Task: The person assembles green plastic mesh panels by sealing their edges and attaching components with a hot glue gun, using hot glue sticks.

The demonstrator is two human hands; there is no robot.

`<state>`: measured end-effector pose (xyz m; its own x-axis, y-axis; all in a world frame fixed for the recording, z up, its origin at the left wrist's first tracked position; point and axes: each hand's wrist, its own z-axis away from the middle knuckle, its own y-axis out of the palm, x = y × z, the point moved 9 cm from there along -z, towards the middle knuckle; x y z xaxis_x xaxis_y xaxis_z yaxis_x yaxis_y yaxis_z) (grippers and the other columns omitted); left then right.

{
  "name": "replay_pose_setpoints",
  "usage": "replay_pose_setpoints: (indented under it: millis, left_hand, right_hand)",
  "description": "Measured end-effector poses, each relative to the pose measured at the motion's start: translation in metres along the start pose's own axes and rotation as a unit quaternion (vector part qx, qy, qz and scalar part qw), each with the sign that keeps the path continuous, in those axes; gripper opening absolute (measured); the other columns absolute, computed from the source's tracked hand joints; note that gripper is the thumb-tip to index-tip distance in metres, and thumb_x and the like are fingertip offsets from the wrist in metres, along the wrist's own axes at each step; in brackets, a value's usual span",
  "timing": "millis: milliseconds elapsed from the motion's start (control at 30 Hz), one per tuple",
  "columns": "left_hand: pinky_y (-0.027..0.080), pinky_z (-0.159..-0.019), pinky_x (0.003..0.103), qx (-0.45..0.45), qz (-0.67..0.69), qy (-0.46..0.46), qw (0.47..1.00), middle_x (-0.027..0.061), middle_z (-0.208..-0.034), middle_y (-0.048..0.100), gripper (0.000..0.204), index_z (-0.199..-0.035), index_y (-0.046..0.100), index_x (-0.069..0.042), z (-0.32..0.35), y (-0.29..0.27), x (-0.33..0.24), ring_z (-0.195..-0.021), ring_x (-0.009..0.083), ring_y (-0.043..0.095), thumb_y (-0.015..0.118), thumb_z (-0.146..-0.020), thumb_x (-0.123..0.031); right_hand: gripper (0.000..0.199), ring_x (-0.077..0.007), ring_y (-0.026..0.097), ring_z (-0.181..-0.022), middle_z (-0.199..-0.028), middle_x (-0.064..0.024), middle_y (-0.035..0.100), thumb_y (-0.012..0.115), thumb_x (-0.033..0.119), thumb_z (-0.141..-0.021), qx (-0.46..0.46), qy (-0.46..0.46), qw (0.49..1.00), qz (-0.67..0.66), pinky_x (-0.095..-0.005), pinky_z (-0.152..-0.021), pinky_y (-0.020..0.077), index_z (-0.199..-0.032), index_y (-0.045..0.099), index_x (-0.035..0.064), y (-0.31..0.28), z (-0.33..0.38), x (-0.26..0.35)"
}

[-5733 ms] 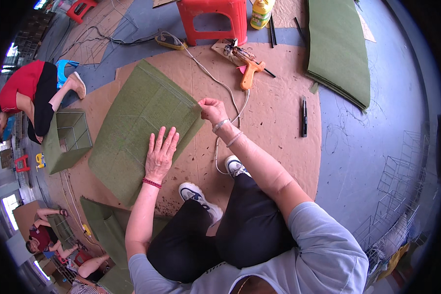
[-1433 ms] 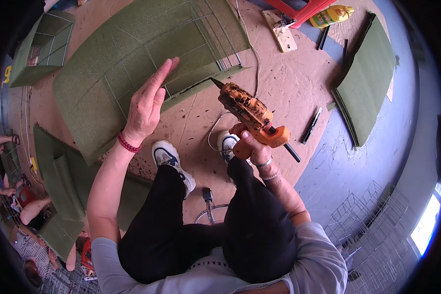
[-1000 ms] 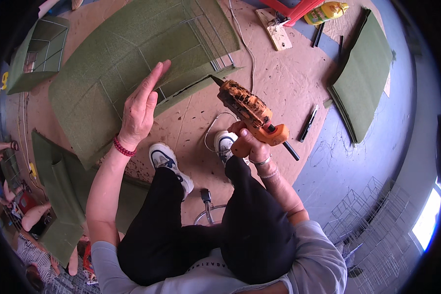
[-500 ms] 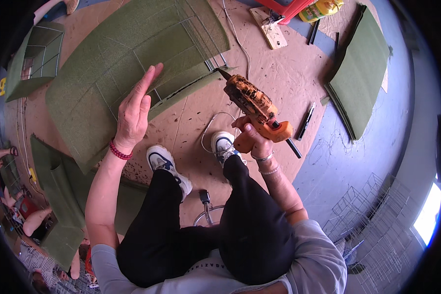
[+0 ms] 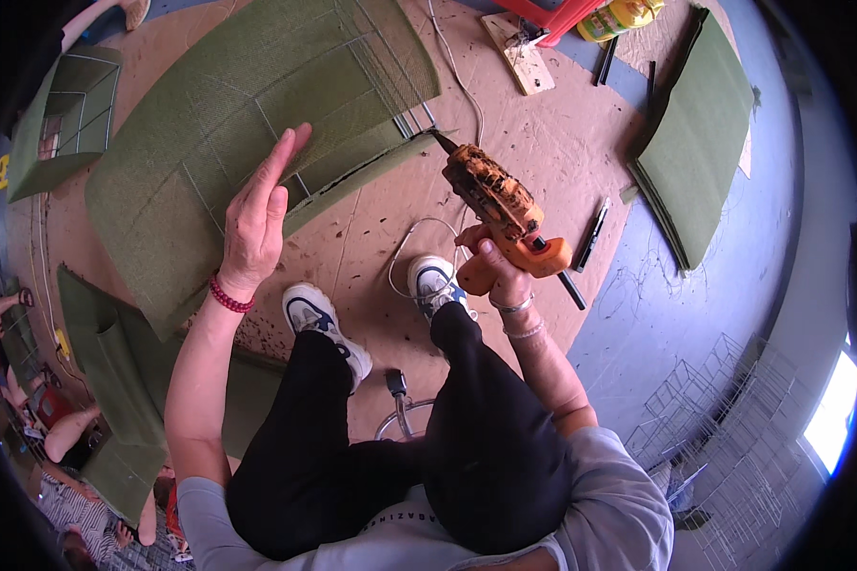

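Observation:
My right hand (image 5: 501, 276) is wrapped round the handle of an orange glue gun (image 5: 495, 195), its body crusted with dark stains. A black stick (image 5: 571, 290) pokes out of its rear end. The dark nozzle points up and left, close to the edge of a green mesh sheet (image 5: 162, 162) with a thin metal wire frame (image 5: 360, 36) lying on it. My left hand (image 5: 257, 224) has its fingers stretched out and holds nothing. It is over the near edge of the sheet; whether it touches is not clear.
Stacked green sheets (image 5: 700, 143) lie at the right, near a black marker (image 5: 593, 233). Wire frames (image 5: 724, 428) stand lower right. A white cord (image 5: 467, 90) crosses the floor board. A wooden block (image 5: 519, 57) and a yellow bottle (image 5: 619, 19) are at the back. Other people sit lower left.
The glue gun's nozzle has shifted slightly right, a little away from the wire frame's corner. My left hand stays stretched out in nearly the same place.

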<state>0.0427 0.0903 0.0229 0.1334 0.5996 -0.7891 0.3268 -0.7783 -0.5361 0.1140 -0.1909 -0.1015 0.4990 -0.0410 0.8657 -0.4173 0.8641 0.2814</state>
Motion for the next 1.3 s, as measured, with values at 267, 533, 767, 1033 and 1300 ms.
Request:
replay_pose_setpoints:
  millis: [267,533,767,1033,1300]
  left_hand:
    - [0.034,-0.108,0.039,-0.002,0.000,-0.004,1.000,0.0195,-0.139,0.048,0.048,-0.143,0.034,0.000,0.000,0.000,-0.001,-0.130,0.0312,0.045,0.027,-0.104,-0.027]
    - [0.036,-0.108,0.040,-0.001,0.004,0.013,1.000,0.0190,-0.139,0.046,0.044,-0.142,0.034,0.001,-0.001,0.000,-0.004,-0.130,0.0323,0.045,0.030,-0.103,-0.018]
    - [0.035,-0.109,0.040,0.001,0.008,0.000,1.000,0.0181,-0.140,0.046,0.044,-0.143,0.034,0.000,0.002,-0.001,-0.001,-0.130,0.0318,0.045,0.030,-0.103,-0.018]
    - [0.036,-0.109,0.040,0.001,0.002,-0.001,1.000,0.0172,-0.139,0.047,0.045,-0.143,0.034,-0.001,0.001,0.000,-0.001,-0.130,0.0312,0.045,0.030,-0.103,-0.020]
    - [0.036,-0.108,0.040,-0.001,0.002,0.005,1.000,0.0173,-0.139,0.047,0.044,-0.143,0.035,-0.001,0.001,0.000,-0.002,-0.129,0.0312,0.045,0.030,-0.103,-0.020]
  right_hand:
    - [0.031,-0.0241,0.058,-0.092,-0.091,-0.0107,0.061,0.062,0.023,-0.085,-0.009,-0.019,1.000,0.006,-0.0375,-0.088,0.0428,-0.102,0.055,-0.0012,0.000,0.000,0.005]
    - [0.038,-0.0224,0.058,-0.094,-0.095,-0.0114,0.062,0.063,0.026,-0.085,0.032,0.013,0.999,0.010,-0.0348,-0.088,0.0440,-0.108,0.056,-0.0034,0.017,0.006,-0.014]
    - [0.033,-0.0233,0.058,-0.094,-0.094,-0.0111,0.062,0.065,0.022,-0.084,0.059,0.007,0.998,0.016,-0.0369,-0.088,0.0453,-0.103,0.057,-0.0030,0.029,0.008,-0.013]
    - [0.028,-0.0188,0.058,-0.094,-0.096,-0.0079,0.063,0.064,0.021,-0.086,0.058,-0.002,0.998,-0.011,-0.0326,-0.086,0.0445,-0.104,0.059,-0.0001,0.027,0.006,-0.012]
    - [0.035,-0.0148,0.055,-0.104,-0.109,-0.0030,0.062,0.068,0.018,-0.088,0.094,0.040,0.995,-0.012,-0.0301,-0.092,0.0431,-0.118,0.057,0.0042,0.031,0.013,-0.039]
